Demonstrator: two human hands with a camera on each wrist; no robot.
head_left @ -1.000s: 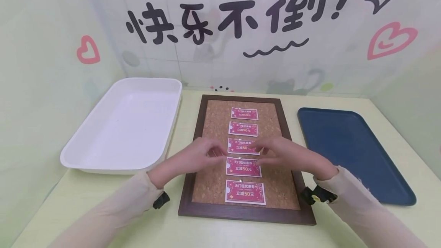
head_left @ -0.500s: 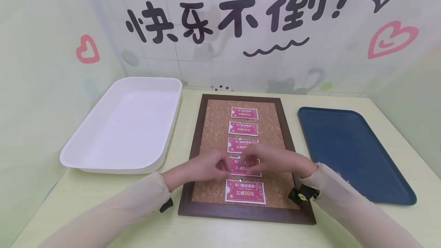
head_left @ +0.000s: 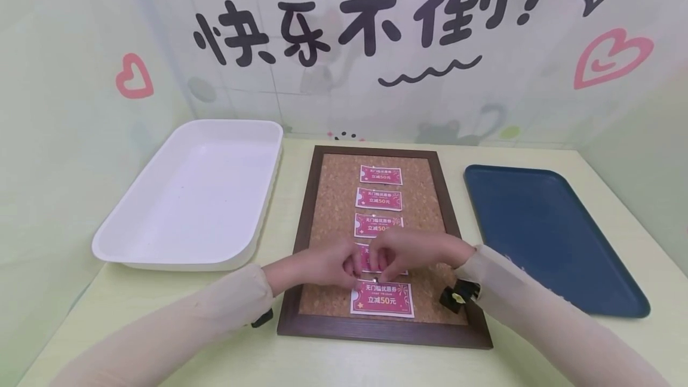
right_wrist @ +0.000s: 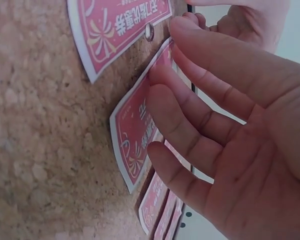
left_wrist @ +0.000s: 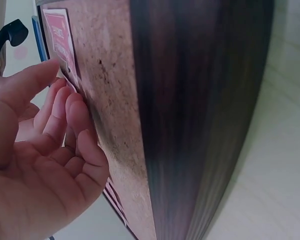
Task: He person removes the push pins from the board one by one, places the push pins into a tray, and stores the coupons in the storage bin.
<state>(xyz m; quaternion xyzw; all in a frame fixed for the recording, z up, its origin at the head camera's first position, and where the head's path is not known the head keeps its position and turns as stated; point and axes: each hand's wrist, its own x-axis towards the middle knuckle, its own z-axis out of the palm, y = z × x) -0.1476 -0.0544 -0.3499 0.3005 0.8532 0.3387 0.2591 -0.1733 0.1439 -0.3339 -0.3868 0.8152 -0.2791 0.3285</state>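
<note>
A pink 50-yuan coupon lay nearest in a column on a wood-framed corkboard.

A silver pin stood at its top edge. Close beside the pin, a person's left hand and right hand faced each other, grips slack, fingers loosely bent and thumbs apart from them. They partly covered a second coupon; three farther coupons continued up the board. A white tray sat at left, a navy tray at right, before a wall with black Chinese lettering.
</note>
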